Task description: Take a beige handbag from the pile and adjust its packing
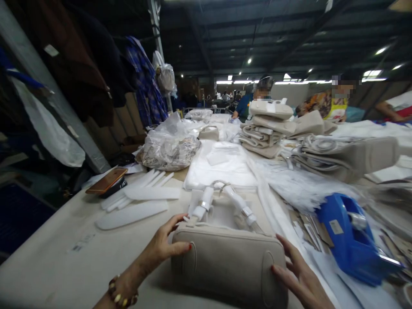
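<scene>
Holding beige handbag (pixel 228 262) on pale table (pixel 48 262), left hand (pixel 164 243) clamped on its left end, right hand (pixel 299 274) on its right, thumbs (pixel 180 248) in front, white-wrapped handles (pixel 206 198) beyond, blue tape dispenser (pixel 339 246) rightward.

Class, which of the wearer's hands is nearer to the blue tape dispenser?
Right. The right hand, on the beige bag, is left of the blue tape dispenser; the left hand, on the bag's left end, is farther left.

Smooth, matt leather-look handbag (pixel 228 268); glossy plastic tape dispenser (pixel 341 244).
</scene>
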Action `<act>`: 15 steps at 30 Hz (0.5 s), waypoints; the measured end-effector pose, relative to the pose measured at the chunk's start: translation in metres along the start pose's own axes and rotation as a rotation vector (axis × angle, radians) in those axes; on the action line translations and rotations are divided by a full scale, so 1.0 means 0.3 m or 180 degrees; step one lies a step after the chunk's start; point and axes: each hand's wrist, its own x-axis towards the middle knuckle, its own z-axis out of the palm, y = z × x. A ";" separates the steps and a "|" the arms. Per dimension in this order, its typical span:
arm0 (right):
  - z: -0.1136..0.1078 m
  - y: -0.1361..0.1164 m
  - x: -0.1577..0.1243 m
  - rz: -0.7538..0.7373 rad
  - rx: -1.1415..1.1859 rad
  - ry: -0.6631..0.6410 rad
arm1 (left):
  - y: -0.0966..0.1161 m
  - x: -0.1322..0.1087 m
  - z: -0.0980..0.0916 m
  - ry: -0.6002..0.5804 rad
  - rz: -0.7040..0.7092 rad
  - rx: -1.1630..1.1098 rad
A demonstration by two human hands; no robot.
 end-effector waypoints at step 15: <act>0.024 -0.089 0.039 -0.0092 0.0819 -0.0310 | 0.024 -0.034 0.047 -0.0084 -0.0513 0.0489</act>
